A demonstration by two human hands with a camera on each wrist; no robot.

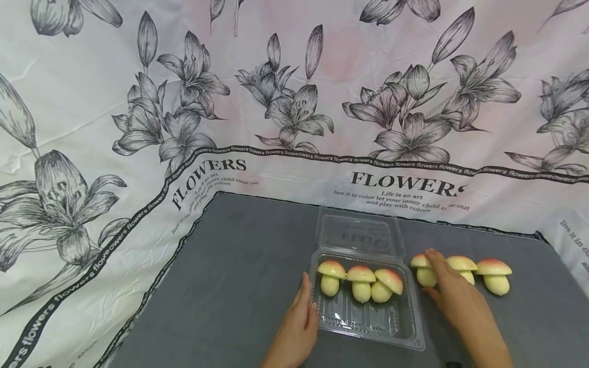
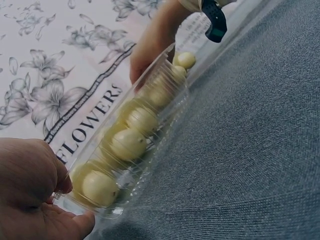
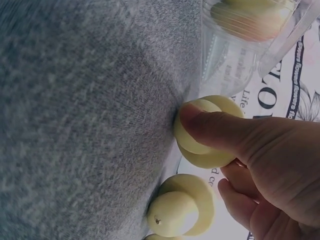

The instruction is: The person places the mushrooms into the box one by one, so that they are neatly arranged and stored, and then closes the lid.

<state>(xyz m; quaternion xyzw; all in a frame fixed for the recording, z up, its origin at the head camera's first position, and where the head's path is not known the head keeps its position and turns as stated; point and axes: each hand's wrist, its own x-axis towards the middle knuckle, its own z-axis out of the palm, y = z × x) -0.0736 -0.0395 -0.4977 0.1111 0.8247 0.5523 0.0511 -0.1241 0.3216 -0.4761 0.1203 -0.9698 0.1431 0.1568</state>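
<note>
In the head view, my left hand (image 1: 296,327) rests against the left edge of a clear plastic box (image 1: 377,329), fingers fairly straight along its rim. Three mushroom-shaped pieces (image 1: 361,291) with pale yellow stems and red-and-yellow caps lie in the box's far part. Just right of the box, my right hand (image 1: 460,301) pinches another mushroom-shaped piece (image 3: 210,159), thumb on its stem end in the right wrist view. Two more mushroom-shaped pieces (image 1: 496,283) are on the table beside that hand, one partly hidden behind it.
The box's hinged lid (image 1: 359,232) lies open toward the back of the grey table (image 1: 239,286). A white cloth (image 1: 294,168) with flower prints rises behind and along the left side. A dark band (image 2: 215,20) is around the right wrist.
</note>
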